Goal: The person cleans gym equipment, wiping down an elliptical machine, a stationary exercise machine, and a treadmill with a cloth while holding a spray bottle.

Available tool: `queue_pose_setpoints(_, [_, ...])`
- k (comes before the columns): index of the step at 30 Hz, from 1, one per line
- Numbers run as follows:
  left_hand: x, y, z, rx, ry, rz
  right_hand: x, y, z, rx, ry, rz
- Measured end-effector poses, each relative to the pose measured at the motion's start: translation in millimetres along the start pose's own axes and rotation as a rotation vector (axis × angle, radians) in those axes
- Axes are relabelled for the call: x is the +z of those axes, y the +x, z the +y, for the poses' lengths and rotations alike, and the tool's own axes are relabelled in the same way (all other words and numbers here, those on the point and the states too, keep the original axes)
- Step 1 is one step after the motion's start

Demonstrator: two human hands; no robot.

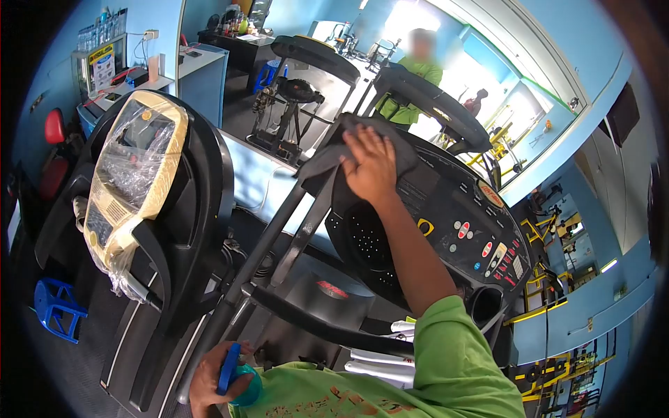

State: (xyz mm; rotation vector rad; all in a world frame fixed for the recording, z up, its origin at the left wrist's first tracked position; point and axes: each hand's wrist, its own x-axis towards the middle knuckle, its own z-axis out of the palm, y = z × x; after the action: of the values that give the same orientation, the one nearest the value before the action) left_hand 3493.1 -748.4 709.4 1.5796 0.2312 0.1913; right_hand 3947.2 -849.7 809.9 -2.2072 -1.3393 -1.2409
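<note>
My right hand [371, 166] lies flat with fingers spread on a dark grey cloth [327, 159], pressing it against the upper left corner of a treadmill console [439, 198]. The cloth drapes over the console's edge. Low on the left, my left hand [209, 382] is wrapped around a spray bottle with a blue trigger head [228, 369] and a teal body [248, 390]. The console has red and white buttons, and a dark round holder [486, 304] sits at its lower right.
Left of me stands another treadmill with a cream console [136, 164] under clear plastic wrap. A black handrail [313, 324] crosses below my right arm. A blue stool [59, 306] is on the floor. Ahead, a wall mirror [327, 90] reflects a person in green and the treadmills.
</note>
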Motion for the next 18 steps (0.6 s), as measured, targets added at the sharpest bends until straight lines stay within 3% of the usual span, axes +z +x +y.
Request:
queue_pose_setpoints(1, [0, 0, 0, -0.013, -0.026, 0.009, -2, 1, -4, 0.001, -0.001, -0.001])
queue_pose_setpoints(4, [1, 9, -4, -0.044, -0.025, -0.03, -16, -16, -45, -0.176, 0.203, -0.584])
queue_pose_setpoints(5, [2, 14, -5, -0.033, -0.019, -0.063, -1, -40, -62, -0.159, 0.435, -0.702])
queue_pose_setpoints(7, [4, 18, -8, 0.107, 0.003, -0.073, -22, -59, -104, 0.084, 0.758, -1.011])
queue_pose_setpoints(10, [4, 22, -8, 0.079, 0.046, -0.072, -56, -85, -135, 0.157, 0.92, -0.996])
queue_pose_setpoints(12, [13, 30, 0, 0.092, 0.045, -0.052, -87, -94, -145, 0.414, 1.174, -1.097])
queue_pose_setpoints(13, [17, 36, 4, 0.114, 0.038, -0.011, -91, -108, -149, 0.437, 1.181, -1.087])
queue_pose_setpoints(15, [14, 45, 0, 0.075, 0.098, -0.114, -94, -131, -160, 0.458, 1.445, -0.69])
queue_pose_setpoints(16, [12, 49, -1, 0.043, 0.147, -0.194, -93, -135, -162, 0.474, 1.458, -0.682])
queue_pose_setpoints(18, [15, 49, 0, 0.004, 0.182, -0.216, -88, -134, -162, 0.432, 1.278, -0.446])
